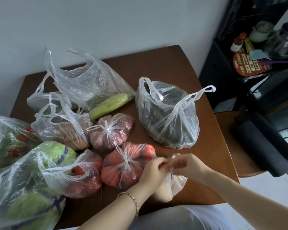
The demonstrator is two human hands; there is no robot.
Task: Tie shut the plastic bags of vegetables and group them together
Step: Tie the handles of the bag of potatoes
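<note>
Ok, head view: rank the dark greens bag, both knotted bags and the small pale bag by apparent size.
1. dark greens bag
2. front knotted bag and rear knotted bag: about alike; front is nearer, so unranked
3. small pale bag, partly hidden

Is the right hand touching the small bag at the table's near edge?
Touching. The head view shows the right hand pinching the gathered top of the small bag, the left hand gripping it too.

Leafy-greens bag runs off the left edge.
</note>
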